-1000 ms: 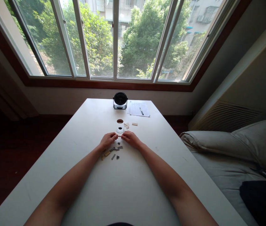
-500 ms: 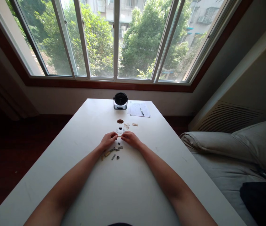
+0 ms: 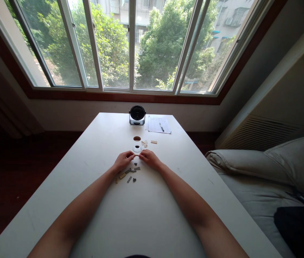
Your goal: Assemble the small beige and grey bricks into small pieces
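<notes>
Over the middle of the white table [image 3: 138, 215], my left hand [image 3: 124, 160] and my right hand [image 3: 149, 158] face each other, fingertips pinched on a thin tan building-block piece [image 3: 136, 155]. Its ends are hidden by the fingers. Just nearer to me lie several dark grey building-block pieces [image 3: 129, 179], studded and of differing lengths. A tan studded piece [image 3: 122, 176] rests among them, close to my left wrist. Past my right fingers are several loose tan pieces [image 3: 144, 143] and a tan studded plate [image 3: 154, 142].
A ring-shaped cover [image 3: 134, 149] lies right beyond my hands, with a round hole [image 3: 137, 138] in the tabletop behind it. Farther back stand a small black fan [image 3: 137, 113] and papers [image 3: 154, 125] with a pen [image 3: 162, 127]. A padded couch [image 3: 248, 161] is at the right.
The fingers have shifted very slightly around the tan piece, which looks a little turned. Everything else lies as before, apart from a slight shift of the view.
</notes>
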Demonstrator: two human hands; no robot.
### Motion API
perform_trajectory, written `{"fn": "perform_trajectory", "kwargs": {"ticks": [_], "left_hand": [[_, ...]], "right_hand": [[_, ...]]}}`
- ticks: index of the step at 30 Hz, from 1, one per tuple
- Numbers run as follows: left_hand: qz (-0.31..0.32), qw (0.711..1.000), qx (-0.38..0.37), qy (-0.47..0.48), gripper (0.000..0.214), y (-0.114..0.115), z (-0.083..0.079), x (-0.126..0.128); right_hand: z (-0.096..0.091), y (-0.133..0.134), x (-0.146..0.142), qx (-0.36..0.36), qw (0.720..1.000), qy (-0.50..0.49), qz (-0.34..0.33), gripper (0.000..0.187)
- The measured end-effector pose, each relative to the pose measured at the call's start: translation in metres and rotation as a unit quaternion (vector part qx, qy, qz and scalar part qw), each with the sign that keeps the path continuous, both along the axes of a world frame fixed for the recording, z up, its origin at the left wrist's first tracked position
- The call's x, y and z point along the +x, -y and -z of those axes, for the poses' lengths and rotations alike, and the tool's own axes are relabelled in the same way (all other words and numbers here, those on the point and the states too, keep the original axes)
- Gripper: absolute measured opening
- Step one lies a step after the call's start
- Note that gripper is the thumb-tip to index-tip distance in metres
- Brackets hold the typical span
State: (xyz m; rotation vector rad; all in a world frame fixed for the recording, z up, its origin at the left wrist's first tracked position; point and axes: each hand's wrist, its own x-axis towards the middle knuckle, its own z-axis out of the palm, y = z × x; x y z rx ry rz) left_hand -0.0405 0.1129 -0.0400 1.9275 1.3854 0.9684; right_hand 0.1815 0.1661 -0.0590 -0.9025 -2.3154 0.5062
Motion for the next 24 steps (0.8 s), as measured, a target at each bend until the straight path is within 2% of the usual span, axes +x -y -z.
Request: {"fn": "perform_trajectory", "kwargs": {"ticks": [11,24], "left_hand": [[-0.024,0.999,-0.008,-0.026,0.031,-0.0004,0.0014,0.0014],[-0.013,1.0,-0.005,-0.011,0.033,0.0002,0.0002,0.0016]], "right_hand": [[-0.0048,0.0061,-0.0013,0.001,1.0,-0.012,0.011,0.011],[-0.0016,0.0018,-0.0005,0.015,1.0,0.006,-0.003,0.024]]}}
